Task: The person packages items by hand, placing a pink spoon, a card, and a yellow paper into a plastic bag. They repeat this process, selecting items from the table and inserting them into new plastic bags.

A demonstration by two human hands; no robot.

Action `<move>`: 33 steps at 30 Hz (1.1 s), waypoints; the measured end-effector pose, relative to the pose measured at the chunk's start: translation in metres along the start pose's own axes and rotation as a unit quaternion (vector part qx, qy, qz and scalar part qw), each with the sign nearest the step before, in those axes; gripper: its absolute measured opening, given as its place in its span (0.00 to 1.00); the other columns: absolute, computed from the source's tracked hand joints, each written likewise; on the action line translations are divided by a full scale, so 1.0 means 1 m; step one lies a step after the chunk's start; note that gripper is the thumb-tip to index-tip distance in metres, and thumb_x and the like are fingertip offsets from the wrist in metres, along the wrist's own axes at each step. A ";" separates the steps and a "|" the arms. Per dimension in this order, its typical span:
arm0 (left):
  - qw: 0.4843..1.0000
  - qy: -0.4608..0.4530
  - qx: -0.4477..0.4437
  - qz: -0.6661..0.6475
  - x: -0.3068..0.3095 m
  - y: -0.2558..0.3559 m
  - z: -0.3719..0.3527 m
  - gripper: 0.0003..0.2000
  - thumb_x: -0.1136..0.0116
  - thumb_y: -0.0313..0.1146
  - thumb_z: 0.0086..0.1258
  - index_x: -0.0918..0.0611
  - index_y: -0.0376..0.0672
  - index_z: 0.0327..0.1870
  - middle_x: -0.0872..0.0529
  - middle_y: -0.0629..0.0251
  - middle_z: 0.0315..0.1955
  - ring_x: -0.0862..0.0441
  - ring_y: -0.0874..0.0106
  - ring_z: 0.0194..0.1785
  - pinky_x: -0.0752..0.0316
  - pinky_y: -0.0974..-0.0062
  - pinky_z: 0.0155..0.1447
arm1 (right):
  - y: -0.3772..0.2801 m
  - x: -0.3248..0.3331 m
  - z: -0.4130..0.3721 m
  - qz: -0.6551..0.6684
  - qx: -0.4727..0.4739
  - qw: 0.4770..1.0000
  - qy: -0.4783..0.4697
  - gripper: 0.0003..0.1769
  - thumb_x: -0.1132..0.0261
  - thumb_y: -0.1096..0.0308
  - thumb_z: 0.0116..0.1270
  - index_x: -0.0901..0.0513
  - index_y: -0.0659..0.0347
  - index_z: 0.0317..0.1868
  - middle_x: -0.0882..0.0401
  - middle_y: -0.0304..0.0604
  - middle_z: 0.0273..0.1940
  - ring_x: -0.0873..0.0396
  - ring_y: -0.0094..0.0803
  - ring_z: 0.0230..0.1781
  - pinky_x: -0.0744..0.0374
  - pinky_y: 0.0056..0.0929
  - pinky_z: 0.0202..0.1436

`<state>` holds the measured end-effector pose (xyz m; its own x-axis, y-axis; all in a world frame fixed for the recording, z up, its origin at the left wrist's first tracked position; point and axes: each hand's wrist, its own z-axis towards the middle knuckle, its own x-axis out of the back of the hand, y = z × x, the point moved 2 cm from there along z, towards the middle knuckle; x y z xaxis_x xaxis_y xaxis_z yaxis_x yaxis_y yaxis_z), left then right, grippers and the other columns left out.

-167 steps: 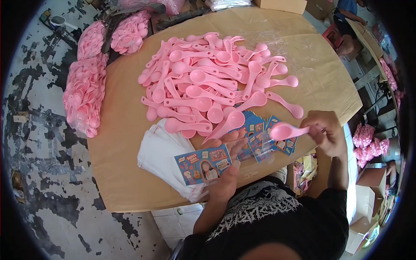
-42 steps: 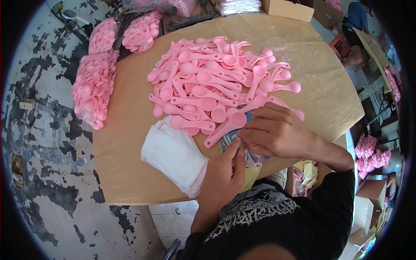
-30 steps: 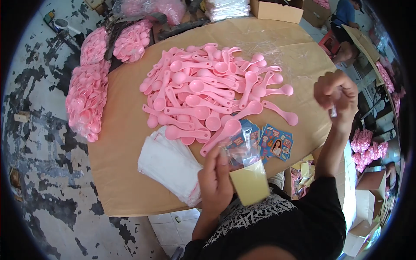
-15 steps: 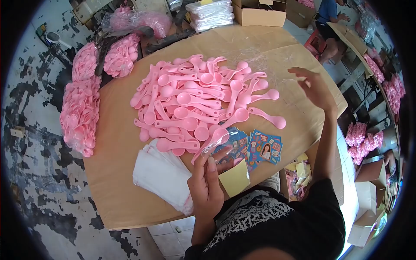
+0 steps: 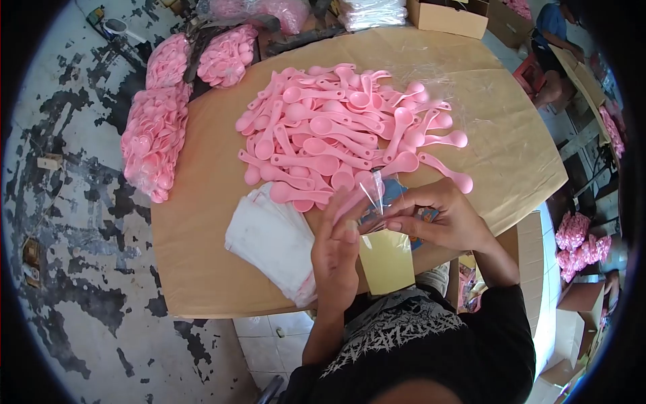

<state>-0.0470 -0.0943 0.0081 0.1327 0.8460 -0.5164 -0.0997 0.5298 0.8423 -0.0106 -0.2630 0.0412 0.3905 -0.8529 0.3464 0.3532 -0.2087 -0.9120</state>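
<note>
My left hand point(image 5: 335, 259) grips a clear plastic bag point(image 5: 374, 192) from its left side, fingers pointing up. A yellow card point(image 5: 387, 264) shows in the bag's lower part, and pink plastic shows through beside my left fingers. At the bag's right edge, my right hand point(image 5: 444, 214) pinches the film between thumb and fingers, just above the card. Blue printed cards point(image 5: 392, 188) lie on the table behind the bag, mostly covered by my hands. A large heap of pink measuring spoons point(image 5: 336, 128) spreads just beyond.
A stack of white plastic bags point(image 5: 266, 239) lies left of my left hand on the paper-covered table point(image 5: 202, 269). Filled bags of pink spoons point(image 5: 155, 138) stand along the left edge. A cardboard box point(image 5: 447, 20) sits at the back. Another person point(image 5: 553, 30) sits far right.
My right hand has come in from the far right of the table and taken hold of the bag. The yellow card now hangs more upright. The camera view has shifted.
</note>
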 end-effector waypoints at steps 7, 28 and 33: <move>0.989 0.040 0.041 0.135 0.015 -0.008 -0.005 0.15 0.54 0.32 0.79 0.21 0.31 0.55 0.16 0.65 0.39 0.24 0.84 0.36 0.30 0.86 0.42 | 0.016 -0.001 0.002 0.013 0.047 0.998 -0.035 0.07 0.31 0.74 0.62 0.15 0.65 0.41 0.15 0.41 0.31 0.18 0.21 0.29 0.22 0.20 0.33; 0.982 -0.050 -0.029 0.180 0.009 -0.016 0.008 0.09 0.56 0.26 0.77 0.22 0.34 0.48 0.18 0.62 0.44 0.24 0.79 0.48 0.31 0.82 0.53 | 0.034 0.022 -0.002 0.071 0.112 0.991 0.020 0.16 0.42 0.85 0.52 0.14 0.63 0.39 0.16 0.42 0.33 0.21 0.27 0.32 0.24 0.26 0.38; 0.980 -0.049 -0.045 0.187 0.008 -0.015 0.007 0.09 0.58 0.24 0.77 0.22 0.33 0.45 0.19 0.64 0.41 0.25 0.81 0.44 0.33 0.84 0.50 | 0.036 0.023 -0.002 0.004 0.162 0.986 0.043 0.11 0.42 0.83 0.52 0.15 0.62 0.33 0.16 0.39 0.33 0.20 0.31 0.32 0.25 0.29 0.40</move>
<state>-0.0373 -0.0955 -0.0075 0.1637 0.9745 -0.1532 -0.2461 0.1907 0.9503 0.0095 -0.2911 0.0161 0.3261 -0.8940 0.3073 0.6094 -0.0497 -0.7913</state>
